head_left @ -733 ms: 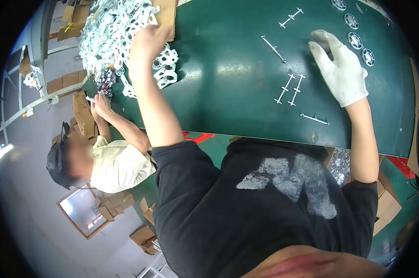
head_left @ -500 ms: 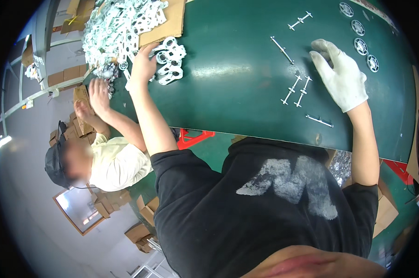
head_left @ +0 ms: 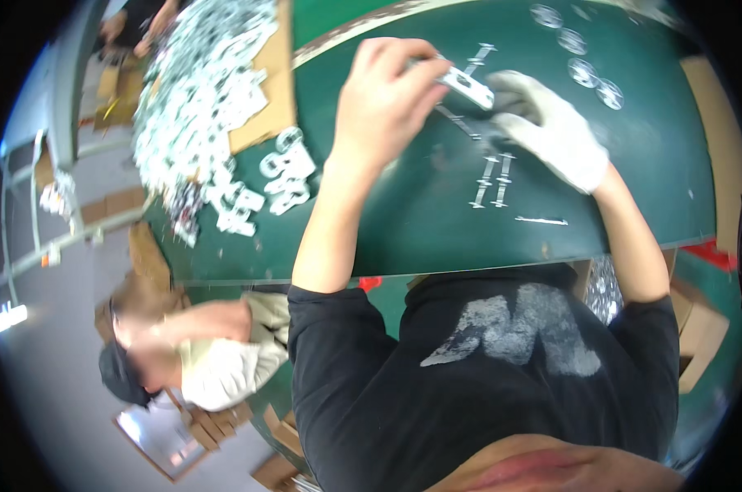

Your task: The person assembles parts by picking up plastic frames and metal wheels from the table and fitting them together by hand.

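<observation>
My bare left hand (head_left: 387,102) is closed on a white bracket (head_left: 469,86) with a dark hole in it, held tilted above the green table. My right hand (head_left: 555,135), in a white glove, is just right of the bracket's end. Its thumb and fingers are curled but apart, with nothing clearly visible between them; motion blurs the fingertips. Beneath and around the hands lie several thin metal rods with crosspieces, two of them side by side: a left rod (head_left: 484,182) and a right rod (head_left: 503,180). Another rod (head_left: 541,220) lies nearer the table's front edge.
A large heap of white parts (head_left: 198,98) covers the table's left side, beside a cardboard sheet (head_left: 276,78). Several similar brackets (head_left: 289,176) lie apart from it. Spoked round discs (head_left: 582,72) sit at the far right. A co-worker (head_left: 223,361) is at the left.
My left hand has left the small group of brackets and moved right, carrying one bracket to my gloved hand. The view has shifted, and the co-worker's arm has moved.
</observation>
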`<action>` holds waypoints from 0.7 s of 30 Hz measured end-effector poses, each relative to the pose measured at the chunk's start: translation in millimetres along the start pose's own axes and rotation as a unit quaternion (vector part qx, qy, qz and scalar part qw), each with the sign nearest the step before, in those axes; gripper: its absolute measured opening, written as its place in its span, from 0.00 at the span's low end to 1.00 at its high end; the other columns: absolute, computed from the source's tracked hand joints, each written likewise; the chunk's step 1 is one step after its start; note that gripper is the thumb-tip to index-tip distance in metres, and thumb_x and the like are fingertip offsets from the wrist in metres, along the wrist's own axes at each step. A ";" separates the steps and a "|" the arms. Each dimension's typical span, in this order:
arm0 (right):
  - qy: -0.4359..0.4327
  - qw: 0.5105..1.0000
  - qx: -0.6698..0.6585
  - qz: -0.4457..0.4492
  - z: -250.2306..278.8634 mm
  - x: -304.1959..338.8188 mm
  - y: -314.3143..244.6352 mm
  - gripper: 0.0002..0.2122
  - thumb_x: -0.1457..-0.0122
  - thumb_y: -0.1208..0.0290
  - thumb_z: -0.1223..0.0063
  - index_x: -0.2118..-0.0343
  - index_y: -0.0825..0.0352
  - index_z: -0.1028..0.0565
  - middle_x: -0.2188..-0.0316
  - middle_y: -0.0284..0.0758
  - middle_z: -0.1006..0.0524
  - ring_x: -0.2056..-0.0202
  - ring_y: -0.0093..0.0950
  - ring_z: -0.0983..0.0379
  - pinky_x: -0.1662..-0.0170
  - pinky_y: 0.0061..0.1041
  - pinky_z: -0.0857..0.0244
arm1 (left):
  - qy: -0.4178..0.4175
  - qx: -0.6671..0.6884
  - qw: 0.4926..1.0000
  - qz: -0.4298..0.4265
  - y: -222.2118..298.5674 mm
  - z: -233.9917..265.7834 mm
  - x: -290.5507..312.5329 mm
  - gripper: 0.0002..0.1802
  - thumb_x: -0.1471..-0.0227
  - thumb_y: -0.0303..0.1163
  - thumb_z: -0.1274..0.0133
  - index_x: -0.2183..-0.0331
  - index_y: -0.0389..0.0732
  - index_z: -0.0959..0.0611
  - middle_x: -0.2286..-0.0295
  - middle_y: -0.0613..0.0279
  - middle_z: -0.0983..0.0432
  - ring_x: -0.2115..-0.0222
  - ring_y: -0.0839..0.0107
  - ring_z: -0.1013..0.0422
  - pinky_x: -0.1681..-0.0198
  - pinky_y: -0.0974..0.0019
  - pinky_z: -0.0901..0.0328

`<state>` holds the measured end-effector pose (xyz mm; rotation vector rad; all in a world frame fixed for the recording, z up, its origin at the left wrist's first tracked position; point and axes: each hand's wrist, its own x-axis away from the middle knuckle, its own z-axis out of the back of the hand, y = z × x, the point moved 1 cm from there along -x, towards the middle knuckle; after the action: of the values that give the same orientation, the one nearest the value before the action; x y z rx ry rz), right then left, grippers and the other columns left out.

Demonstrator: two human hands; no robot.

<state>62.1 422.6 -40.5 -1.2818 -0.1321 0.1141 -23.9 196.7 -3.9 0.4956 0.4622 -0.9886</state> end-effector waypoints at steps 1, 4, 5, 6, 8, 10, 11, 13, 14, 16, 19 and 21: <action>0.018 1.000 0.024 0.006 0.6 -1.0 -6.8 0.24 0.37 0.59 0.42 0.42 0.68 0.29 0.58 0.39 0.20 0.60 0.27 0.22 0.52 0.28 0.29 | -0.007 0.009 1.000 -0.020 13.0 -13.9 -11.1 0.20 0.61 0.26 0.31 0.61 0.48 0.14 0.60 0.67 0.22 0.58 0.60 0.28 0.57 0.60 0.29; 0.028 0.999 0.002 -0.028 22.9 -12.9 13.7 0.17 0.37 0.60 0.45 0.52 0.67 0.25 0.70 0.35 0.23 0.69 0.27 0.25 0.62 0.31 0.31 | 0.010 0.101 0.994 -0.050 28.8 -56.7 -46.8 0.25 0.61 0.21 0.31 0.56 0.46 0.14 0.53 0.58 0.26 0.57 0.60 0.26 0.57 0.61 0.27; 0.122 0.992 0.026 0.003 28.9 -20.1 27.5 0.14 0.38 0.62 0.48 0.57 0.66 0.23 0.73 0.35 0.24 0.73 0.27 0.27 0.65 0.31 0.32 | 0.045 0.127 0.991 -0.026 33.7 -70.6 -59.6 0.27 0.58 0.20 0.32 0.53 0.44 0.17 0.49 0.56 0.30 0.56 0.63 0.26 0.59 0.63 0.27; 0.203 0.978 -0.047 0.021 34.1 -22.5 33.1 0.13 0.39 0.62 0.49 0.60 0.66 0.22 0.75 0.36 0.25 0.75 0.29 0.28 0.67 0.31 0.33 | 0.076 0.138 0.987 0.027 35.2 -84.2 -66.3 0.28 0.56 0.19 0.33 0.50 0.43 0.19 0.48 0.56 0.32 0.57 0.64 0.25 0.61 0.64 0.26; 0.304 0.952 -0.030 0.034 58.2 -28.1 26.8 0.14 0.37 0.61 0.47 0.58 0.67 0.21 0.78 0.34 0.24 0.78 0.24 0.27 0.75 0.25 0.36 | 0.028 0.159 0.983 0.085 41.7 -108.9 -73.7 0.24 0.51 0.24 0.36 0.51 0.42 0.19 0.52 0.56 0.28 0.56 0.64 0.25 0.61 0.64 0.25; 0.373 0.905 -0.204 -0.036 73.4 -18.9 2.1 0.09 0.35 0.67 0.50 0.60 0.66 0.22 0.78 0.30 0.25 0.75 0.21 0.28 0.72 0.20 0.35 | -0.062 0.099 0.993 0.030 46.5 -131.5 -79.6 0.21 0.47 0.34 0.37 0.51 0.43 0.19 0.53 0.55 0.25 0.53 0.60 0.26 0.54 0.61 0.27; 0.412 0.871 -0.266 0.007 76.4 -21.2 4.2 0.06 0.37 0.72 0.47 0.60 0.68 0.23 0.77 0.24 0.30 0.76 0.12 0.37 0.74 0.12 0.44 | -0.106 0.105 0.988 0.025 51.1 -142.2 -82.6 0.22 0.48 0.38 0.36 0.52 0.44 0.18 0.50 0.59 0.25 0.51 0.58 0.27 0.50 0.59 0.29; 0.424 0.863 -0.272 0.043 81.8 -22.0 13.4 0.06 0.37 0.73 0.46 0.60 0.67 0.23 0.76 0.24 0.29 0.76 0.12 0.37 0.74 0.13 0.43 | -0.128 0.094 0.987 0.019 60.2 -157.3 -88.3 0.23 0.49 0.39 0.35 0.51 0.43 0.18 0.50 0.64 0.24 0.51 0.61 0.27 0.50 0.59 0.28; 0.433 0.854 -0.278 0.081 82.9 -21.5 16.6 0.05 0.37 0.73 0.46 0.61 0.67 0.23 0.75 0.25 0.29 0.76 0.13 0.36 0.73 0.14 0.42 | -0.128 0.083 0.988 0.015 61.9 -160.5 -90.9 0.22 0.49 0.39 0.36 0.53 0.43 0.17 0.51 0.67 0.23 0.52 0.61 0.27 0.51 0.58 0.28; 0.435 0.877 -0.186 0.089 79.0 -21.7 19.8 0.06 0.37 0.73 0.45 0.60 0.68 0.23 0.73 0.26 0.28 0.73 0.14 0.34 0.70 0.17 0.38 | -0.137 0.085 0.987 0.014 59.5 -163.3 -93.2 0.19 0.49 0.38 0.36 0.56 0.43 0.16 0.53 0.67 0.22 0.54 0.62 0.27 0.52 0.58 0.28; 0.416 0.900 -0.108 0.073 75.2 -20.2 22.7 0.07 0.37 0.72 0.44 0.60 0.69 0.23 0.71 0.29 0.26 0.70 0.19 0.31 0.66 0.21 0.34 | -0.140 0.101 0.985 -0.002 52.2 -156.5 -84.2 0.16 0.50 0.35 0.36 0.57 0.42 0.15 0.57 0.63 0.22 0.56 0.58 0.27 0.53 0.58 0.28; 0.446 0.878 0.044 0.166 73.0 -24.6 31.5 0.07 0.37 0.72 0.44 0.60 0.69 0.23 0.71 0.33 0.25 0.69 0.22 0.30 0.64 0.23 0.33 | -0.131 0.124 0.984 -0.012 49.7 -146.6 -74.4 0.17 0.48 0.32 0.37 0.56 0.42 0.16 0.58 0.59 0.23 0.56 0.55 0.28 0.52 0.57 0.29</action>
<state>25.7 496.6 -51.2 -1.1461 0.8843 -0.1850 -36.6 355.2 -68.8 0.5736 0.1100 -1.1240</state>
